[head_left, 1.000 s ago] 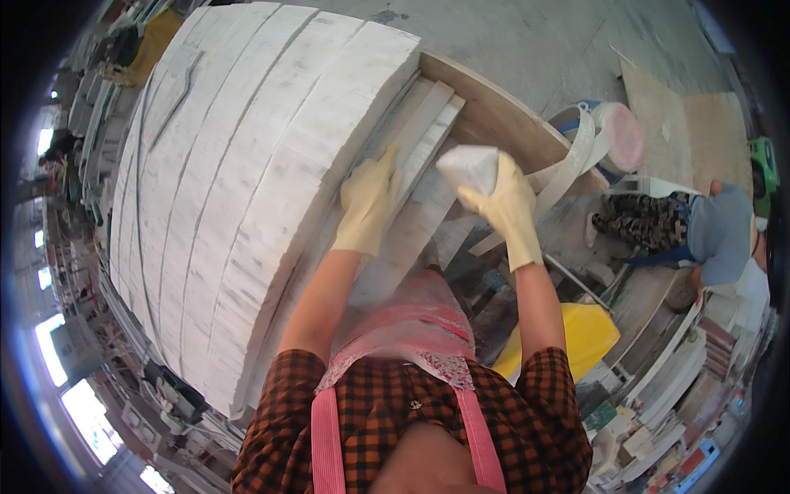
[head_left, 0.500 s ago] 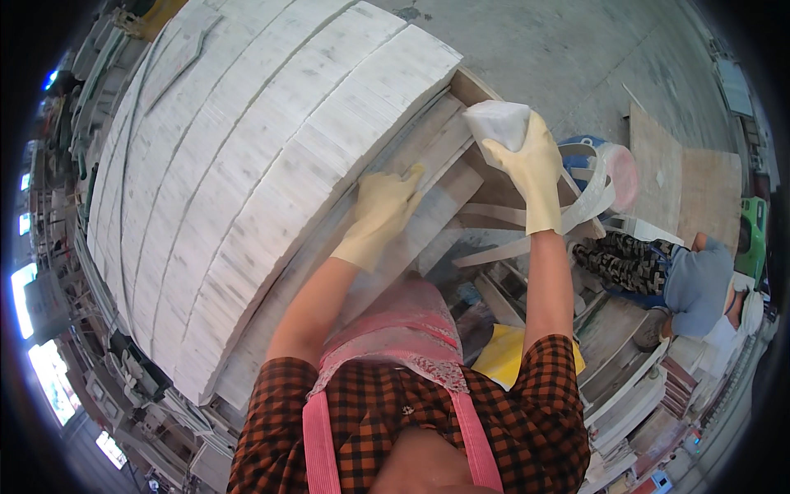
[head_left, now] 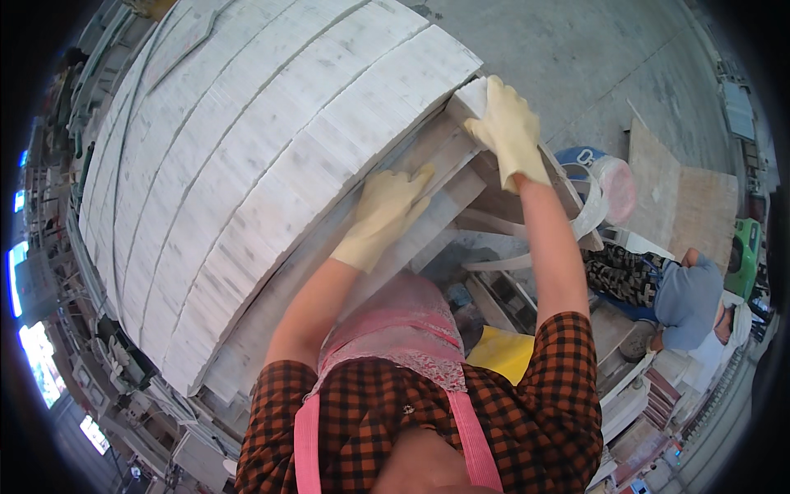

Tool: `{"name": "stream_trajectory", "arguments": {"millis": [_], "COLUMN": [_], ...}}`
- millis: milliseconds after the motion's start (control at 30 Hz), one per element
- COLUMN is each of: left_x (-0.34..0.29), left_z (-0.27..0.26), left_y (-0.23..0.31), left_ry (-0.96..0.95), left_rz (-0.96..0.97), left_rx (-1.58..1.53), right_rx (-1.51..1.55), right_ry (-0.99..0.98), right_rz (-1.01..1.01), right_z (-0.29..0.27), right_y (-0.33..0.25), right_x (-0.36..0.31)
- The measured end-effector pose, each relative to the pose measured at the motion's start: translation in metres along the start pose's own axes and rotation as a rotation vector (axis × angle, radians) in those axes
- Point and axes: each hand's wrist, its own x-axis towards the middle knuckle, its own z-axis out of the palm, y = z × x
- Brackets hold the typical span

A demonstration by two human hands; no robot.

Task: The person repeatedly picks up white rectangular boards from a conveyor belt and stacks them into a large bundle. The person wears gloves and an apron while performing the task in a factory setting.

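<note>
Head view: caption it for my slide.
Gloved right hand holding a white block beside white slabs, gloved left hand nearby.

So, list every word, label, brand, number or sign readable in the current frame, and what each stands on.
No complete text is readable.
Blue container: white marking, only partly in view, no whole word legible.
Green object at far right: any markings too small to read.
White block in the right hand: no lettering seen.

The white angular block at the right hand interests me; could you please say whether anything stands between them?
Nothing visible does, apart from the pale cream glove: the right hand wearing it holds the white angular block. The block's side beneath the palm is hidden.
</note>
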Motion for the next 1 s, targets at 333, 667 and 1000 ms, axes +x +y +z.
{"name": "stream_trajectory", "arguments": {"millis": [333,667,1000], "left_x": [0.023,0.029,0.028], "left_z": [0.015,0.030,0.036], "left_y": [0.016,0.010,-0.001], "left_ry": [0.217,0.264,0.313], "left_rz": [-0.155,-0.107,-0.105], "left_rx": [-0.057,0.002,-0.113], "right_rx": [0.145,0.347,1.730], "right_ry": [0.390,0.464,0.439], "right_rz": [-0.364,-0.421,0.221], "right_z": [0.026,0.035,0.104], "right_y": [0.030,0.042,0.029], "right_x": [0.001,0.022,-0.069]}}
